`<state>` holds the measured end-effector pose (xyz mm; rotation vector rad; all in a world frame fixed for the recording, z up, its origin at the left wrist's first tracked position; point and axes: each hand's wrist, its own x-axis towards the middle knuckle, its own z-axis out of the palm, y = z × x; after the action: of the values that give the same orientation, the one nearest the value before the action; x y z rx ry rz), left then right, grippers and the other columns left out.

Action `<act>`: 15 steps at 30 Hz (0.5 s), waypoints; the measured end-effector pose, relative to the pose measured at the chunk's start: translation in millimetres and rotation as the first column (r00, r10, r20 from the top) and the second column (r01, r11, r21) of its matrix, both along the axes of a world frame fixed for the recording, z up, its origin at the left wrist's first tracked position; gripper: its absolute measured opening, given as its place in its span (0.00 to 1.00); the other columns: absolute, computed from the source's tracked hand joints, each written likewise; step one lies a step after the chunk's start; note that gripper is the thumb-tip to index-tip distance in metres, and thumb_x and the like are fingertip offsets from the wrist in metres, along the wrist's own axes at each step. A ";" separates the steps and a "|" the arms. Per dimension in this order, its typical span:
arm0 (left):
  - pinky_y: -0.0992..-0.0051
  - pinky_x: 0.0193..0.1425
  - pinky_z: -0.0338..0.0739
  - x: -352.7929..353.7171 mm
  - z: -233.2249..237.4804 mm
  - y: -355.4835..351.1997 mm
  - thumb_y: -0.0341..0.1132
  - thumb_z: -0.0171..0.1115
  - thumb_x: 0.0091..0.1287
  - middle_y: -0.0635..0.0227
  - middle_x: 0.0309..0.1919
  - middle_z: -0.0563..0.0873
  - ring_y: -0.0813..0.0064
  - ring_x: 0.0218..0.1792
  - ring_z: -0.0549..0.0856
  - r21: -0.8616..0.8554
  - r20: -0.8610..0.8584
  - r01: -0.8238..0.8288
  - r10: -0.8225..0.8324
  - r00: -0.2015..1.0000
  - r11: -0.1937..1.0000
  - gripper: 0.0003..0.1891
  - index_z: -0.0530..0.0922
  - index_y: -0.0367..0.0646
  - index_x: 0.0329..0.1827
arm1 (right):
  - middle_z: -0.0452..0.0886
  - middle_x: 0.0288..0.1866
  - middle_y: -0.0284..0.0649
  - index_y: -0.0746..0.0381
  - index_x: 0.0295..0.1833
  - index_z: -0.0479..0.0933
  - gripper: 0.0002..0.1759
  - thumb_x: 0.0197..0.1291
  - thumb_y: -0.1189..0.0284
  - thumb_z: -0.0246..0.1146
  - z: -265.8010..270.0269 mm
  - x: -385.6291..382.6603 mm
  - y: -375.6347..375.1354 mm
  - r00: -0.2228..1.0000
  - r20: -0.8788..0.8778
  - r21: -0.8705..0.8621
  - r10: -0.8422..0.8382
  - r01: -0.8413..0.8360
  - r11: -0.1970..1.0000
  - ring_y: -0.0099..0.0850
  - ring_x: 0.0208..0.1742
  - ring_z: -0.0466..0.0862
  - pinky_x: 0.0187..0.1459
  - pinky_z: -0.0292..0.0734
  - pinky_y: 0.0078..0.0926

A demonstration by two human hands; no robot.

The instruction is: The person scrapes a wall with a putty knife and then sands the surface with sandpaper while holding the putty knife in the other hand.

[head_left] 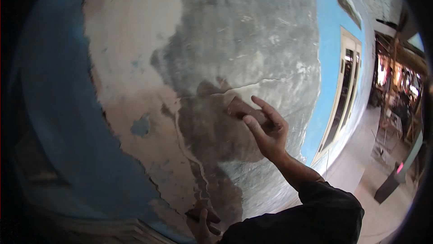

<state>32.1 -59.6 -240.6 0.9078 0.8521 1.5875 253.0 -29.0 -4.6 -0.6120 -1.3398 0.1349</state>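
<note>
My right hand [273, 131] is raised in front of a patched wall [252, 32], its thumb and fingers curled around a flat, reddish-brown piece of sandpaper [239, 108]. That piece lies close to the grey plaster, just below a thin crack; whether it touches the wall is hard to tell. Low in the view, my left hand [203, 228] is closed on a second brown piece of sandpaper [208, 212], thumb on top. This one is near the lower end of a jagged crack [196, 165]. Part of the left hand is cut off by the frame's bottom edge.
Blue paint [54, 108] borders the bare plaster on the left, with more blue on the right around a cream-framed window [345, 81]. Beyond it, a pale tiled floor [347, 163] holds a dark upright object [387, 190]. Wooden posts and clutter stand farther back.
</note>
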 end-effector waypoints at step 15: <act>0.72 0.39 0.78 -24.3 -14.3 1.3 0.36 0.66 0.66 0.63 0.23 0.84 0.74 0.21 0.82 0.086 -0.033 -0.017 0.020 0.999 0.996 0.12 0.80 0.34 0.33 | 0.65 0.76 0.34 0.55 0.71 0.69 0.34 0.56 0.79 0.61 64.1 -27.6 54.4 0.222 0.550 0.761 -0.805 0.263 0.593 0.38 0.79 0.58 0.71 0.45 0.61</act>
<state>7.8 -58.3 -254.9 0.9923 0.8227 1.6390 225.4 25.4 59.4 -0.6815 -1.9301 -1.3802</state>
